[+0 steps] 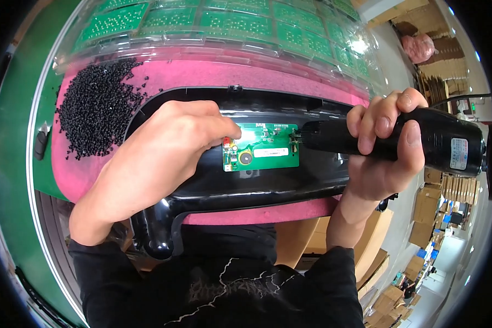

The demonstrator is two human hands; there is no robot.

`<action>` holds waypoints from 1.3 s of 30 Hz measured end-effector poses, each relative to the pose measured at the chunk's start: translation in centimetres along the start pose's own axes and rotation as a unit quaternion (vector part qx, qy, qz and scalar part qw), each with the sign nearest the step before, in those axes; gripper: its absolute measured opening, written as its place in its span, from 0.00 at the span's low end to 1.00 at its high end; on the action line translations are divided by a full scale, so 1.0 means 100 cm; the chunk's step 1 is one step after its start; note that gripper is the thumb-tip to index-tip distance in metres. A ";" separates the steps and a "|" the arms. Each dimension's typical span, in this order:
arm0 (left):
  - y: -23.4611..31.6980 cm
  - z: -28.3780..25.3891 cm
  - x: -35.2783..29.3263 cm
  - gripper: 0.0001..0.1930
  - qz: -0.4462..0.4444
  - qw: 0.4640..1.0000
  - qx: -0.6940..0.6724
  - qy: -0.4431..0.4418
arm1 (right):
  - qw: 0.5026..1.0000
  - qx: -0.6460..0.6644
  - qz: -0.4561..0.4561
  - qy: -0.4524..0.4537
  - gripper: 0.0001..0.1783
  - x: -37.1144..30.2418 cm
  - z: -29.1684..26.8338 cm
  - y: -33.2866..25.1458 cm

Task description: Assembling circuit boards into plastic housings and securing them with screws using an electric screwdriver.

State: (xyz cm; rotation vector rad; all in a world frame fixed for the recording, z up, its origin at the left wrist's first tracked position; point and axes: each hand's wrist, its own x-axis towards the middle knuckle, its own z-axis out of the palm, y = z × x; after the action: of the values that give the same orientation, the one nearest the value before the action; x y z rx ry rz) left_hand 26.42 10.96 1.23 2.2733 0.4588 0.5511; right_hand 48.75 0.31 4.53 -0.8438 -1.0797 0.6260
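The green board (268, 142) lies inside the open black shell (322, 180), near the middle of its length, with its parts facing up. The left hand (186, 128) reaches over from the shell's left end; its index finger rests at the board's upper left corner, the other fingers curl under, and I cannot tell whether they pinch anything. The right hand's (385, 177) fingers are wrapped firmly around a black tool (331, 136), probably a powered driver, whose tip points at the board's right edge; contact there is unclear.

As far as shows, the board is placed and the shell remains uncovered. Fixing it appears to be the step in hand, and how many points are secured cannot be made out.

A heap of small black screws (95, 106) sits left of the shell on a pink mat (202, 65), over the green worktop (48, 185). Clear trays (246, 48) of more boards stand behind. Farther right, cardboard boxes (423, 205) and a pink bag (418, 48) line the room.
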 end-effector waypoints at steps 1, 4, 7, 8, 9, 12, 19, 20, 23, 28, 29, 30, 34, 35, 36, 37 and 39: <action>0.000 0.001 -0.001 0.16 0.005 1.000 0.001 -0.001 | 1.000 -0.004 0.004 -0.001 0.16 0.000 0.001 0.000; -0.001 0.002 -0.003 0.18 0.005 1.000 0.004 -0.012 | 1.000 -0.014 0.007 0.011 0.16 0.000 0.003 0.000; -0.002 0.004 -0.005 0.21 -0.003 0.999 0.049 -0.023 | 1.000 -0.016 0.005 -0.001 0.15 0.001 0.006 0.001; -0.001 0.004 -0.005 0.21 -0.004 0.999 0.048 -0.023 | 1.000 -0.016 0.007 -0.001 0.15 0.002 0.007 0.002; 0.001 0.004 -0.005 0.22 -0.005 0.998 0.066 -0.021 | 1.000 0.006 0.017 -0.014 0.15 0.004 0.007 0.002; 0.003 0.003 -0.005 0.23 0.001 0.995 0.094 -0.019 | 0.998 -0.044 0.031 -0.030 0.13 0.005 0.015 0.002; 0.001 0.005 -0.006 0.23 0.007 0.994 0.106 -0.023 | 0.998 -0.061 0.027 -0.006 0.17 -0.003 0.018 0.007; 0.000 0.004 -0.006 0.23 0.008 0.994 0.109 -0.022 | 0.998 -0.058 0.025 -0.007 0.17 -0.004 0.017 0.007; -0.005 0.002 -0.002 0.22 0.010 0.997 0.069 -0.023 | 0.999 0.005 -0.044 0.013 0.15 -0.006 0.011 0.007; 0.002 0.001 0.006 0.10 0.047 0.994 -0.060 0.075 | 0.969 0.236 -0.069 0.028 0.15 -0.008 0.014 -0.013; 0.001 0.003 0.008 0.09 0.044 0.994 -0.077 0.068 | 0.968 0.242 -0.060 0.030 0.16 -0.009 0.017 -0.014; 0.002 0.003 0.008 0.09 0.044 0.994 -0.076 0.065 | 0.967 0.249 -0.052 0.033 0.16 -0.010 0.020 -0.014; 0.005 0.003 0.004 0.10 -0.028 0.990 -0.138 0.003 | 0.966 0.254 -0.048 0.027 0.16 -0.015 0.030 -0.004; 0.006 0.003 0.005 0.10 -0.027 0.988 -0.150 -0.001 | 0.964 0.258 -0.054 0.029 0.16 -0.016 0.031 -0.004; 0.008 0.003 0.006 0.10 -0.025 0.987 -0.161 -0.004 | 0.963 0.262 -0.061 0.032 0.16 -0.017 0.032 -0.004; 0.007 0.003 0.006 0.10 -0.027 0.987 -0.159 -0.006 | 0.963 0.259 -0.060 0.035 0.17 -0.018 0.033 -0.003; 0.007 0.003 0.006 0.10 -0.005 0.992 -0.126 0.003 | 0.965 0.253 -0.058 0.034 0.18 -0.019 0.034 -0.001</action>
State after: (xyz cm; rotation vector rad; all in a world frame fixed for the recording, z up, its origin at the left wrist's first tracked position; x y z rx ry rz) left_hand 27.16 10.59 1.67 2.0290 0.3795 0.5766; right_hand 44.90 -0.32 4.43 -0.3528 -0.8448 0.7277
